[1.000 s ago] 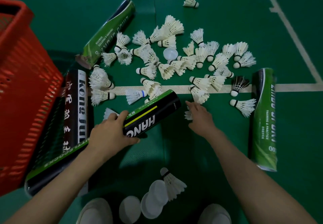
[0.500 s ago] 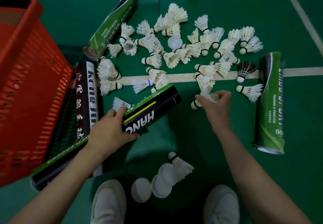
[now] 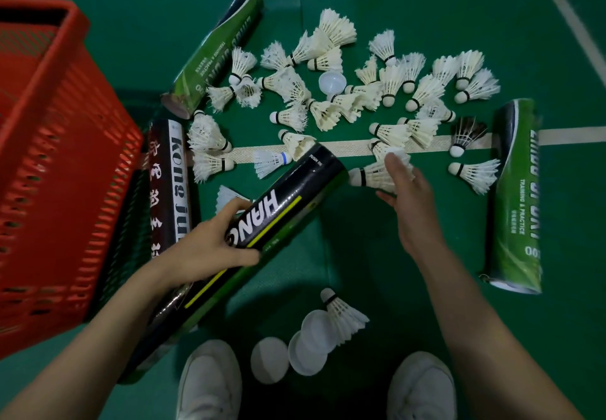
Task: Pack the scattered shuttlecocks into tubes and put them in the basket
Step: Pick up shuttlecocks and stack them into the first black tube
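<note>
My left hand [image 3: 213, 242] grips a black and green tube [image 3: 262, 226] around its middle, its open end tilted up toward the centre. My right hand [image 3: 406, 203] holds a white shuttlecock [image 3: 370, 175] by its feathers, cork pointing left at the tube's mouth, a short gap apart. Several white shuttlecocks [image 3: 344, 91] lie scattered on the green floor beyond. A red basket [image 3: 62, 157] stands at the left.
A dark tube [image 3: 170, 176] lies beside the basket. Two green tubes lie on the floor, one at the back [image 3: 216, 52], one at the right [image 3: 515, 196]. White caps [image 3: 305, 344] and one shuttlecock [image 3: 344, 314] lie between my white shoes [image 3: 210, 380].
My right hand picked a shuttlecock off the floor and brought it toward the tube's open end. My left hand lifted and tilted the tube's mouth upward.
</note>
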